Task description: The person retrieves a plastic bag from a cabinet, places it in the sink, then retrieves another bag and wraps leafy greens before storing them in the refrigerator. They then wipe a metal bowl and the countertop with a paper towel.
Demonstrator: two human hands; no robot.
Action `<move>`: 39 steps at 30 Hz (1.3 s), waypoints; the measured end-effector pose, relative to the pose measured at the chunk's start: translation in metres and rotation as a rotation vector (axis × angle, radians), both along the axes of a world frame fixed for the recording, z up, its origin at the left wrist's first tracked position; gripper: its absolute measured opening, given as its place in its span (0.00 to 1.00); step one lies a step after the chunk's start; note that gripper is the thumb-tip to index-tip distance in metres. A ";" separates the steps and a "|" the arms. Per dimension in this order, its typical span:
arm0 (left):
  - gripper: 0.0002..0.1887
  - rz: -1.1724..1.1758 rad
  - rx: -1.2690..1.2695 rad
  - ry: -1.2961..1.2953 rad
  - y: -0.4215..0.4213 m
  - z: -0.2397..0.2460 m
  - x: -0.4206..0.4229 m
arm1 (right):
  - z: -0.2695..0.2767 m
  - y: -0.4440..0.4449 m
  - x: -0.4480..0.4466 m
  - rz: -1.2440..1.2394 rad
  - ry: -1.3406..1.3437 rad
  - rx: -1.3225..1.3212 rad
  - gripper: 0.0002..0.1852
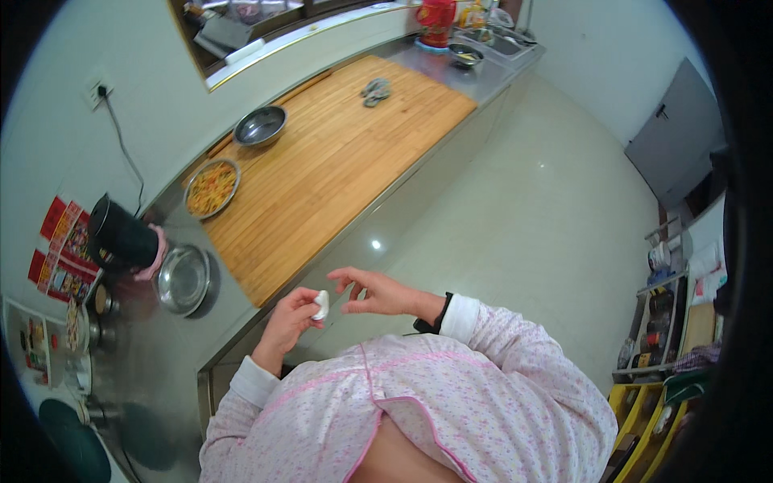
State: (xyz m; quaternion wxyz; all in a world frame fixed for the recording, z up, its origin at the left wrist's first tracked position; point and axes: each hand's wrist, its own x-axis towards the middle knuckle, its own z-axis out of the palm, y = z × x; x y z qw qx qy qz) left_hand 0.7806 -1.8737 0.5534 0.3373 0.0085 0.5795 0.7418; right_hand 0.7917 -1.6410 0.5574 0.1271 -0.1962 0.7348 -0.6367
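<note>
Pinched between the fingers of my left hand (293, 320) is a small white piece (323, 305), perhaps dough; its kind is not certain. My right hand (377, 294) is just to the right of it, fingers apart and holding nothing. Both hands are in front of my body, beside the front edge of a large wooden board (338, 163) on the steel counter. On the board's left end stand a metal bowl (212, 189) of shredded, mixed-colour food and a dark-looking metal bowl (261, 126). A crumpled cloth (376, 92) lies towards the board's far end.
Left of the board, an empty steel basin (183, 280) stands near a black electric kettle (124, 235). A wooden rod (302, 87) lies along the wall edge. Beyond the board are a small bowl (465, 55), a red thermos (435, 23) and a sink (504, 45). Shelves stand at the right.
</note>
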 end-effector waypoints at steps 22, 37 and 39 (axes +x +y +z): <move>0.16 -0.563 0.171 -0.039 0.402 -0.023 -0.193 | -0.010 0.327 -0.109 -0.723 -0.234 -0.194 0.11; 0.10 0.106 0.008 0.076 0.479 -0.023 -0.299 | 0.010 0.590 -0.369 -0.655 -0.267 -0.159 0.16; 0.10 0.228 0.020 0.066 0.478 -0.023 -0.298 | 0.006 0.625 -0.424 -0.684 -0.313 -0.163 0.17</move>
